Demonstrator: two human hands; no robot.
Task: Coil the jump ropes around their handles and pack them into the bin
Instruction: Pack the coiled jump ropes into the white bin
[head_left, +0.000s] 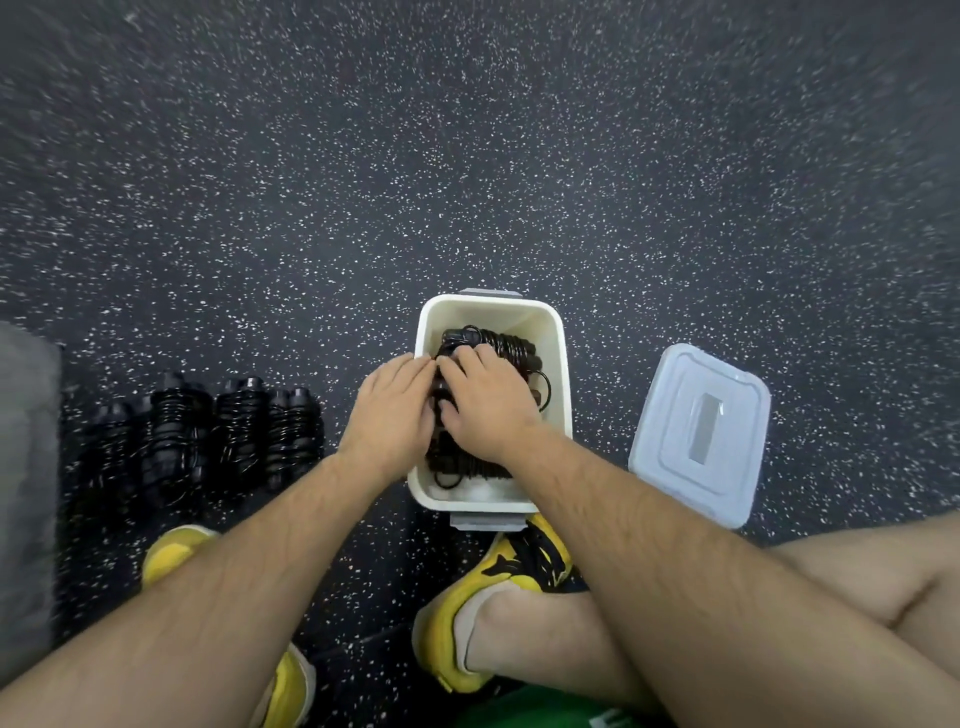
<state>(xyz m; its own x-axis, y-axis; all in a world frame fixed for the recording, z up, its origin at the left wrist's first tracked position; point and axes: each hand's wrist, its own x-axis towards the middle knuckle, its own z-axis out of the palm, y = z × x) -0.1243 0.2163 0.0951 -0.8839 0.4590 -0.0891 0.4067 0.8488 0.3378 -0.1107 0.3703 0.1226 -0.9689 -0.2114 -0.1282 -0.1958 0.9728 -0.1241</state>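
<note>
A cream plastic bin (561, 364) stands on the floor in front of me. Black coiled jump ropes (506, 343) lie inside it. Both hands reach into the bin from the near side. My left hand (389, 410) lies over the bin's left rim, its fingers down on the ropes. My right hand (485, 400) rests on top of the ropes with its fingers curled over a coil; what it holds is hidden under the hand. Several more coiled black ropes (208, 431) lie in a row on the floor to the left.
The bin's pale blue lid (701, 431) lies on the floor to the right. My yellow shoes (519, 566) and bare legs are just below the bin. A grey mat edge (26, 467) runs along the far left. Speckled dark floor stretches beyond.
</note>
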